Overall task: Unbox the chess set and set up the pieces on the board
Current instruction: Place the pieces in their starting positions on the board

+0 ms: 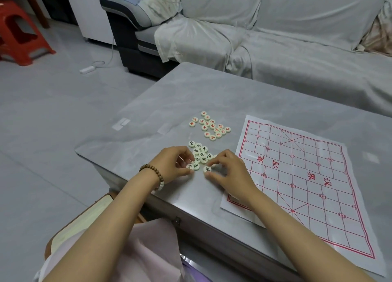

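"Looking at the worktop (148, 103), where do the pieces lie?"

"All off the board (297, 175). The red-lettered pieces (210, 125) sit in a loose cluster farther out. The black-lettered pieces (200, 154) are bunched nearer, between the two hands."

"And the fingers?"

"Curled on both hands. The left hand (174, 165), with a bead bracelet (151, 171) on its wrist, seems to pinch a black-lettered piece at the bunch's near-left edge. The right hand (227, 169) has thumb and fingertips closed about a piece at the near-right edge. How firm either hold is, I cannot tell."

"Which way is the board from there?"

"To the right of both hands, with no piece on it. It is skewed, its long side running away and to the right. The right hand is nearer, and its forearm already crosses the board's near-left corner."

"So that hand would likely carry pieces across?"

"I judge so. The left would have to reach over the bunch."
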The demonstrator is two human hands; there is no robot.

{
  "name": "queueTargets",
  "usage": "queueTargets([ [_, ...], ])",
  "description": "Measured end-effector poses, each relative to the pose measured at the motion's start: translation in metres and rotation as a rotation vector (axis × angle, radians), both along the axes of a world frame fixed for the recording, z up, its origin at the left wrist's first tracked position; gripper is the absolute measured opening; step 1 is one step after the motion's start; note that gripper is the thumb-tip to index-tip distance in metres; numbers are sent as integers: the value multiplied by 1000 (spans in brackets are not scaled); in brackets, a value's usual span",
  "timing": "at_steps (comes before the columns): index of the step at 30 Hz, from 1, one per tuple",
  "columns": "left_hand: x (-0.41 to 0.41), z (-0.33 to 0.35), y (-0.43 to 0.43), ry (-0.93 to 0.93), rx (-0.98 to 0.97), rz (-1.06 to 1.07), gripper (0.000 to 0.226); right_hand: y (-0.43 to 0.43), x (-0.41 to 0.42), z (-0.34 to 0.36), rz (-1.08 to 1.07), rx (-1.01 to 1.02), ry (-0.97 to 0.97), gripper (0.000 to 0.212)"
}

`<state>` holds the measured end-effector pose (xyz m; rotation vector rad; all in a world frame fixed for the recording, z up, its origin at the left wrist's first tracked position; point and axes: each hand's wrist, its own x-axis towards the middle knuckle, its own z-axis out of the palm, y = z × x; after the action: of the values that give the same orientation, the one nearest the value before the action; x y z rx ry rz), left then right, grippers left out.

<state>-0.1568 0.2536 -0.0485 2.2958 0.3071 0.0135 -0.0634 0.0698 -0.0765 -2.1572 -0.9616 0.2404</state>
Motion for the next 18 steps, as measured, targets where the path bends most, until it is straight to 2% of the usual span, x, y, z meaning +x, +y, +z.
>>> queueTargets([
  [4,9,4,-47,-135,-122,33,25,-61,10,6,-183,77,17,16],
  [10,63,-11,-153,-66,-141,-153,27,-158,28,9,-500,44,25,16],
  [15,77,-18,-186,-52,-113,-130,32,-180,28,-1,-435,-133,13,21],
  [18,69,-14,-171,-62,-81,-136,39,-169,25,7,-426,-79,54,32],
])
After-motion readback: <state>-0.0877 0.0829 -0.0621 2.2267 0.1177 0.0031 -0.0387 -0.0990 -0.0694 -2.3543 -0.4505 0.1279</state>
